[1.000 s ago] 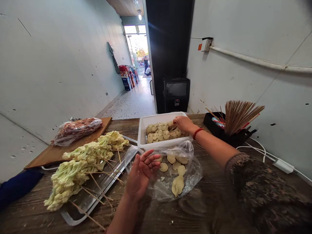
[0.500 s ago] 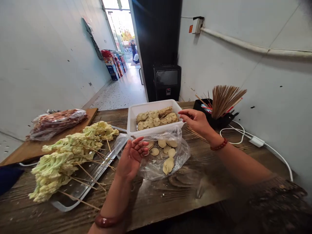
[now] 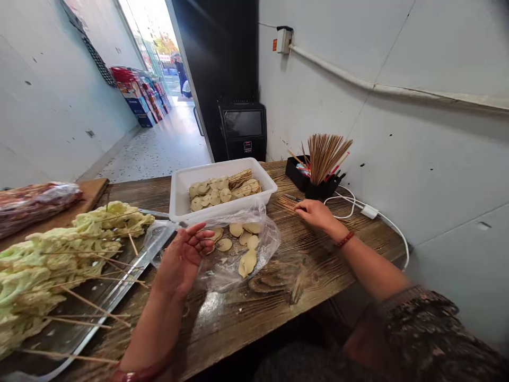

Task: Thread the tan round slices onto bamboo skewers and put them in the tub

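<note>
My left hand (image 3: 186, 254) is palm up with its fingers loosely curled and apart, holding nothing, beside a clear plastic bag (image 3: 271, 240). On the bag lie several pale, flat, round slices (image 3: 225, 244); what they are made of I cannot tell. My right hand (image 3: 316, 215) reaches down to loose bamboo skewers (image 3: 287, 205) on the table, its thumb and fingers pinched at their near ends. How many skewers it grips is hidden. Behind the bag stands a white plastic tub (image 3: 185, 216) with skewered slices (image 3: 214, 197) in it.
Skewered cauliflower (image 3: 59, 249) lies on a metal tray (image 3: 115, 297) at left, sticks pointing towards me. Behind it a bagged bundle (image 3: 40, 204) rests on a wooden board (image 3: 92, 192). A black holder (image 3: 296, 172) with upright skewers (image 3: 324, 156) and a white cable (image 3: 382, 215) are at right.
My right hand has moved from beside the tub down to the loose skewers on the table. The view has swung right; my left hand stays near the bag, palm up.
</note>
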The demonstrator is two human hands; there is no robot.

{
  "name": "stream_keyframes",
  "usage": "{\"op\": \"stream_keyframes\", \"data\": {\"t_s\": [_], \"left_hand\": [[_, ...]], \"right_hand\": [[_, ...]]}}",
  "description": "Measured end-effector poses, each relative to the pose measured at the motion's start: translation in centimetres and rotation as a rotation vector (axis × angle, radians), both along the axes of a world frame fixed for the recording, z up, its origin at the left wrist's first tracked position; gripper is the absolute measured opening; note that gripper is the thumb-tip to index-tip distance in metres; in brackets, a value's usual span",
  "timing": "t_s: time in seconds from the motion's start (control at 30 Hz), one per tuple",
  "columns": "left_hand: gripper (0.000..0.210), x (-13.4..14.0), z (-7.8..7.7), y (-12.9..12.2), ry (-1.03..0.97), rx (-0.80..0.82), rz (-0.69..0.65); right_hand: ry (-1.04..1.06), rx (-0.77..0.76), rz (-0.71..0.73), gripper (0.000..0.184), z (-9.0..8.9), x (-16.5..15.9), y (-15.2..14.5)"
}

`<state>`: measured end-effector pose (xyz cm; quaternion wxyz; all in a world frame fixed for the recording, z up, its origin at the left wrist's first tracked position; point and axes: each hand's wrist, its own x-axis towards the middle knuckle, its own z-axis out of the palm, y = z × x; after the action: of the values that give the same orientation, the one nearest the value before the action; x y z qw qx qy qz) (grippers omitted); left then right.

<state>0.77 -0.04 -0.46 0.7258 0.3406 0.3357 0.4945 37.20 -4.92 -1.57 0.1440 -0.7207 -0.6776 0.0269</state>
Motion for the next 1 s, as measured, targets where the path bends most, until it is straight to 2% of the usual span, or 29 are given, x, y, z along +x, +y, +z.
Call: {"op": "stream_keyframes", "data": {"t_s": [0.2,0.37,0.53,0.73,0.87,1.0], "left_hand": [[0.037,0.2,0.0,-0.3,0.014,0.021,0.036],[0.037,0.3,0.0,-0.4,0.021,0.028,0.029],[0.034,0.3,-0.2,-0.2,0.017,0.019,0.030],[0.034,-0.1,-0.4,0.1,0.030,0.032,0.113],[0.034,-0.3,-0.3,0.1,0.044,0.088,0.223],[0.035,-0.2,-0.5,0.1,0.172,0.249,0.379]], "right_hand": [[-0.113,-0.093,-0.049,0.017,-2.0,-1.1,0.4],[-0.195,-0.145,-0.038,0.020,-2.4,-1.0,1.0],[-0.255,-0.131,-0.023,0.025,-2.9,-1.8,0.8],[-0.231,-0.002,-0.036,0.020,-4.0,-1.7,-0.2],[-0.164,0.140,-0.121,0.021,-4.8,-0.5,-1.1],[0.014,0.381,-0.216,0.028,-3.7,-0.2,-2.1]]}}
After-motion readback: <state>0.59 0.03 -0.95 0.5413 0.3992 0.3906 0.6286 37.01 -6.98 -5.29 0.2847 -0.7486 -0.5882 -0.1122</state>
